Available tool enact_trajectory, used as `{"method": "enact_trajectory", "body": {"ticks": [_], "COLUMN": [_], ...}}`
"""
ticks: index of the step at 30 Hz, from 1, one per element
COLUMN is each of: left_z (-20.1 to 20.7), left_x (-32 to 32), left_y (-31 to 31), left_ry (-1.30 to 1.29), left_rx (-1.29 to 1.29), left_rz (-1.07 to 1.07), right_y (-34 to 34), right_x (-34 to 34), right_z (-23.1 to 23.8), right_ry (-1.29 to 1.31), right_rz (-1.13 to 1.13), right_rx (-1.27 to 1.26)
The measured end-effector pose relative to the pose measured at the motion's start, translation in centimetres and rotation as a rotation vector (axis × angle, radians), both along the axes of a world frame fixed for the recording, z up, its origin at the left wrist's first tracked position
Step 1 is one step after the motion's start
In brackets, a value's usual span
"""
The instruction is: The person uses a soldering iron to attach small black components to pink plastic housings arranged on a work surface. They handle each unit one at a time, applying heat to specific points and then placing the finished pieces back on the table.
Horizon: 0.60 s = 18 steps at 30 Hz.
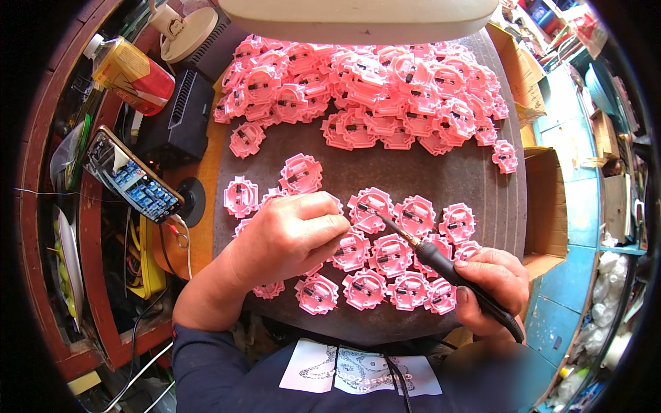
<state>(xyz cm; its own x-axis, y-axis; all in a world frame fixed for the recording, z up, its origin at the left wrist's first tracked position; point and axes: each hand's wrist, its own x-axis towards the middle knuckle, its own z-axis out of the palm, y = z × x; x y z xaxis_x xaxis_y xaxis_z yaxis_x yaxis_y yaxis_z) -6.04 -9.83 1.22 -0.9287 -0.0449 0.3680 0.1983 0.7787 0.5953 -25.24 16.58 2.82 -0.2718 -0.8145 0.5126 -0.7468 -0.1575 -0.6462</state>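
Observation:
My right hand [492, 289] grips a soldering iron [441, 261] by its black handle. The iron's tip points up and left, to a pink plastic housing [370, 208] with small black and metal parts inside; I cannot tell whether it touches. Close by on the left, my left hand [292, 230] has its fingers pinched together beside that housing. Whatever sits between those fingertips is too small or hidden to make out. Around both hands lie several more pink housings [391, 255] in loose rows, some partly covered by the left hand.
A big heap of pink housings [385, 89] fills the far side of the dark work board [289, 158]. A pale lamp-like bar [358, 20] overhangs it. On the left stand a phone [134, 177] on a holder, a black box [177, 117] and a drink bottle [134, 76]. Cardboard boxes [544, 206] flank the right.

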Motion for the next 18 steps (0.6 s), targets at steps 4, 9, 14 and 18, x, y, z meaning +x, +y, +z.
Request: {"method": "enact_trajectory", "body": {"ticks": [4,9,14,18], "left_z": [0.06,-0.02,-0.05,-0.27], "left_x": [-0.04,-0.03,-0.08,-0.11], "left_y": [0.05,0.03,0.07,0.03], "left_ry": [0.008,-0.001,-0.014,-0.017], "left_rx": [-0.012,-0.01,-0.012,-0.01], "left_rz": [0.003,0.006,0.015,0.018], "right_y": [-0.05,-0.24,-0.27,-0.36], "right_x": [-0.04,-0.16,-0.02,-0.06], "right_z": [-0.18,0.04,0.03,0.04], "right_ry": [-0.014,0.01,-0.004,0.01], "right_rz": [0.024,0.033,0.031,0.034], "right_rx": [0.008,0.0,0.006,0.0]}}
